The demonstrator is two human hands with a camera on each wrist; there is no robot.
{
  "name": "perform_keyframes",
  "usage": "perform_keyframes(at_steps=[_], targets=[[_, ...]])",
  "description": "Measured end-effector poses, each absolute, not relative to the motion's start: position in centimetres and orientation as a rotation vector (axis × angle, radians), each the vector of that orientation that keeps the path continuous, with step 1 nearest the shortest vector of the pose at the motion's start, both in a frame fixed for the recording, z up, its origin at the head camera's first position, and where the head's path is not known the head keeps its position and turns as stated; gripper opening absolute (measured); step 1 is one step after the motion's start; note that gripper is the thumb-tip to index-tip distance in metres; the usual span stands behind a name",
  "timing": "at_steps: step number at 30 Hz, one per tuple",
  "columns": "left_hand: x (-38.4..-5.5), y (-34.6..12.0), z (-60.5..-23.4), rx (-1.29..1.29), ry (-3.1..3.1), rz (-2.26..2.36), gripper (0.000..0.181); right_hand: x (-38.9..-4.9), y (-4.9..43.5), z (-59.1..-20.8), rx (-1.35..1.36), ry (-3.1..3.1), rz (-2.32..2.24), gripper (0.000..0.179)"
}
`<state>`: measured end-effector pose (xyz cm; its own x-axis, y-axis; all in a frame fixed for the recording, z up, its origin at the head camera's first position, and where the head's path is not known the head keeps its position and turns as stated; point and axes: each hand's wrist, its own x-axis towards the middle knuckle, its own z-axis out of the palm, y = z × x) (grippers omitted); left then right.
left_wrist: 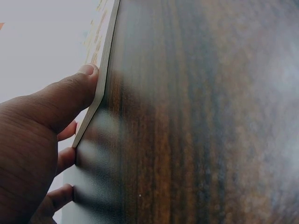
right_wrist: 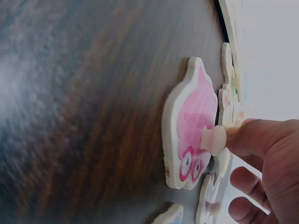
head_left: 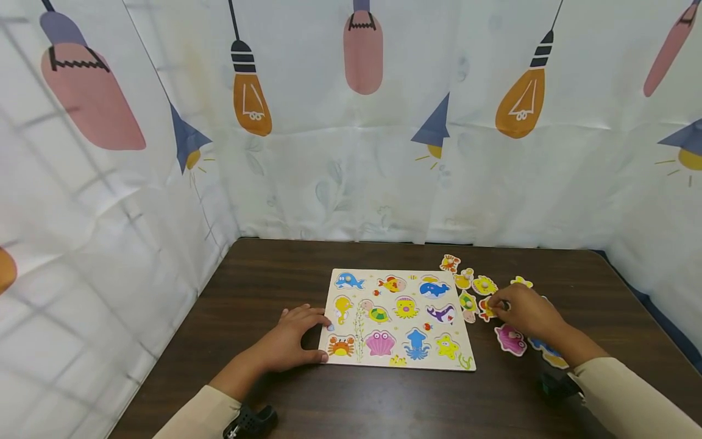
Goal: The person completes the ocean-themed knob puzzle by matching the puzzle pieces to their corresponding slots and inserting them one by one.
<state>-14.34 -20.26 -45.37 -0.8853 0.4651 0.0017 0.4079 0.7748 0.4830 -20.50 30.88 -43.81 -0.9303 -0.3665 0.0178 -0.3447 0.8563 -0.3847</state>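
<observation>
A white puzzle board [head_left: 397, 360] printed with sea animals lies on the table. My left hand [head_left: 290, 342] rests at its near left corner, fingers spread along the left edge. In the left wrist view the thumb [left_wrist: 77, 91] presses against the board's edge [left_wrist: 105, 70]. Right of the board, my right hand [head_left: 529, 312] reaches down among loose puzzle pieces, its fingertips pinching at an orange-red piece [head_left: 485, 310]. A pink piece [head_left: 510, 339] lies just below that hand; in the right wrist view its round knob [right_wrist: 214, 140] hides the thumb's tip.
Several other knobbed pieces lie close together beside the board, among them a yellow one [head_left: 485, 285] and a crab [head_left: 450, 263]. A blue piece [head_left: 548, 352] sits partly under the right forearm. Behind the dark wooden table [head_left: 263, 274] hangs a printed white curtain [head_left: 307, 183].
</observation>
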Motion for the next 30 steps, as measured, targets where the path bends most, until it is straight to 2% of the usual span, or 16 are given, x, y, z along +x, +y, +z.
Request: perform_keyframes(at_steps=[14,30], targets=[[-14.3,-20.4,-45.4,0.728,2.850,0.754,0.057,-20.7,30.7,-42.7,-0.518,3.046,-0.530,0.007],[-14.3,-20.5,-45.5,0.723,2.843,0.756,0.057,-21.4,27.9,-41.9,-0.602,3.110,-0.519,0.007]])
